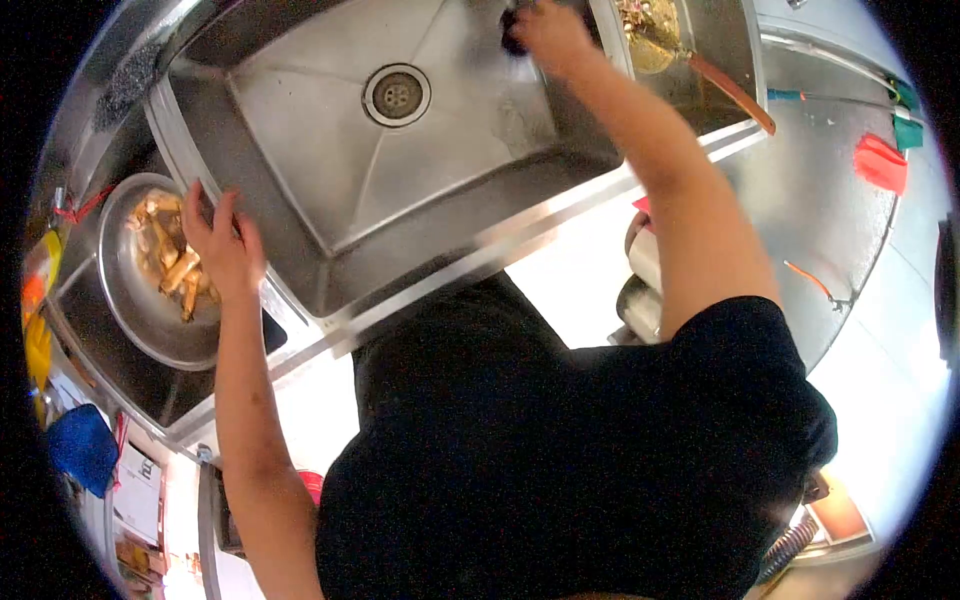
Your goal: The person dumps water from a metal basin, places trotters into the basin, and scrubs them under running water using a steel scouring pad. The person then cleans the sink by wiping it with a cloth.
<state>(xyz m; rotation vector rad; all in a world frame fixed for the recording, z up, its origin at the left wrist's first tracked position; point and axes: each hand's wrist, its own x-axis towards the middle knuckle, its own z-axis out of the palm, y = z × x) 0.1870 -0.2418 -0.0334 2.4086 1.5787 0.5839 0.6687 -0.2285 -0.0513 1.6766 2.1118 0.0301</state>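
Note:
My right hand point(552, 40) is closed around a dark scrubbing pad point(514, 32) at the far right corner of the middle sink basin point(440, 150). Part of the pad is covered by my fingers, so its exact kind is unclear. My left hand point(226, 245) is open, with its fingers apart, over the divider between the left and middle basins. It lies beside the rim of a round metal bowl point(112, 270) in the left basin; whether it touches the rim cannot be told. Pale brown pieces of food point(172, 255) lie in the bowl.
A round drain point(397, 95) sits in the middle basin's floor. In the right basin lies a pan-like utensil with food scraps point(655, 40) and a wooden handle point(730, 92). A red cloth point(881, 165) is at the right, a blue cloth point(82, 450) at the lower left.

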